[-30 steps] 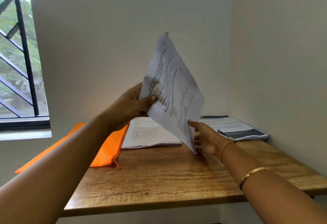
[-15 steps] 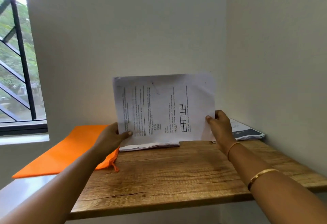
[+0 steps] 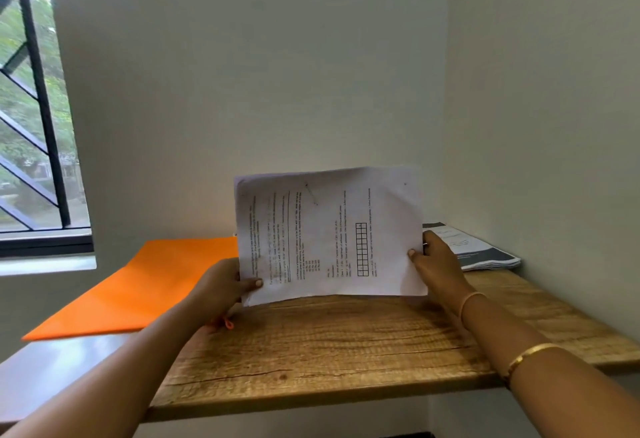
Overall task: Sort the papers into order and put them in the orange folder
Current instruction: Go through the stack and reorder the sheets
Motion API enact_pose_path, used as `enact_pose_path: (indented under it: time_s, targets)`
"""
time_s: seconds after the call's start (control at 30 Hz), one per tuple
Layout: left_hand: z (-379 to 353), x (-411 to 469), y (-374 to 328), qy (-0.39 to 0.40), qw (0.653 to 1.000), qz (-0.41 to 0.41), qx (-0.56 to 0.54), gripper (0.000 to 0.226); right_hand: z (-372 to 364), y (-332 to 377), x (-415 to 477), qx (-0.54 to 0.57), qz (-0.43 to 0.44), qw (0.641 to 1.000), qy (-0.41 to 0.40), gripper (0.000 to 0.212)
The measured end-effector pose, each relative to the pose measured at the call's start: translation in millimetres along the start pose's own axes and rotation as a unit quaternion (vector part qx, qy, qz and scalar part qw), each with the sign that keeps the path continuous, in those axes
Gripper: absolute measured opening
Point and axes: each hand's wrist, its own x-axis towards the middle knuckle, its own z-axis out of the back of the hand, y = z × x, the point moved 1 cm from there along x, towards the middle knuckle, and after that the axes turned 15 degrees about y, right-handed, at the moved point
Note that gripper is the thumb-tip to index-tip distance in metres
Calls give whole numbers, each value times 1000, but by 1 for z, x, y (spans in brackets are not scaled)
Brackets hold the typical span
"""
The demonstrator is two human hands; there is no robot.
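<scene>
Head view: the printed papers (image 3: 329, 233) stand upright and turned sideways over the back of the wooden desk (image 3: 329, 344). Their lower edge is at or just above the desk top; I cannot tell which. The left hand (image 3: 221, 287) pinches the lower left corner, thumb on the printed face. The right hand (image 3: 438, 262) grips the right edge, thumb in front and fingers behind.

The orange folder (image 3: 138, 285) lies flat at the desk's left rear, reaching past the desk's left edge over a grey ledge (image 3: 52, 365). A stack of dark-banded booklets (image 3: 485, 250) sits at the desk's right rear corner.

Held only at the edges, the sheets could sag, fan apart and slip out of order. A careless elbow could push the overhanging folder off the desk. Bare wood shows across the desk's front half — room to lay sheets down — but walls close in behind and right of the desk.
</scene>
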Motion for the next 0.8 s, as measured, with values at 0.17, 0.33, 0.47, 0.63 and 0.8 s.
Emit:
enact_pose_path:
  time_s: [0.17, 0.33, 0.47, 0.63, 0.8]
  targets:
    - [0, 12, -2, -37, 994, 13, -102, 8, 3, 11, 17, 45, -10, 999, -24, 23]
    - [-3, 37, -16, -72, 928, 81, -356, 9, 4, 20, 42, 178, -99, 979, -15, 8]
    - [-10, 59, -18, -128, 897, 92, -412, 14, -2, 25, 60, 309, -117, 944, 20, 14]
    - [-25, 77, -9, -163, 895, 106, -402, 31, -10, 19, 82, 420, -89, 903, 7, 18]
    - [-20, 83, -1, -180, 881, 113, -422, 31, -10, -1, 100, 193, -84, 977, -41, 30]
